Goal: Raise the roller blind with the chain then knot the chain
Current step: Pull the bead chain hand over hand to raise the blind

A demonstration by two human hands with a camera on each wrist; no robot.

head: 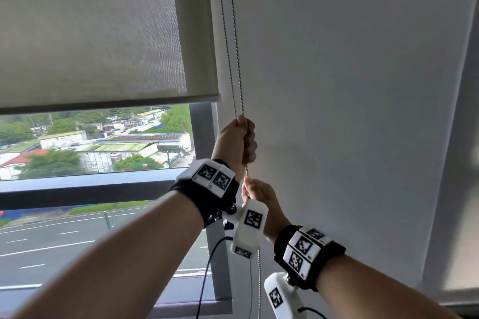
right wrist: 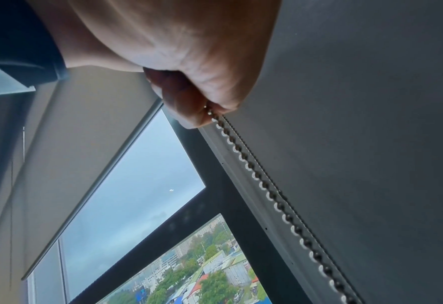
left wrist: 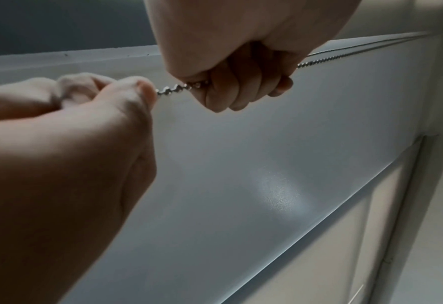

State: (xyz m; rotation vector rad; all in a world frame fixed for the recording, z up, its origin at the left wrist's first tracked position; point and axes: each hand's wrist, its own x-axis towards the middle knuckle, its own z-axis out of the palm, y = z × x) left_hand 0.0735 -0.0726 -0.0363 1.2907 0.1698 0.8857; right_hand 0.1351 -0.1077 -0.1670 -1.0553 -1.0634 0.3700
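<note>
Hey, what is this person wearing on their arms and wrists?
Both forearms are bare, without sleeves. The left wrist band and right wrist band are black, topped with white blocks bearing black-and-white square markers. A white marker-tagged camera housing hangs under each wrist, trailing thin black cables.

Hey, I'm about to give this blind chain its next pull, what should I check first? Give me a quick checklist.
1. Left hand wrapped round the chain: ok.
2. Right hand pinching the chain just below the left: ok.
3. Chain straight between the two hands: ok.
4. Roller blind fully raised: not ok, its bottom bar sits partway down the window.
5. Chain knotted: not ok, no knot shows.
6. Roller at the top running free: cannot tell, out of view.
</note>
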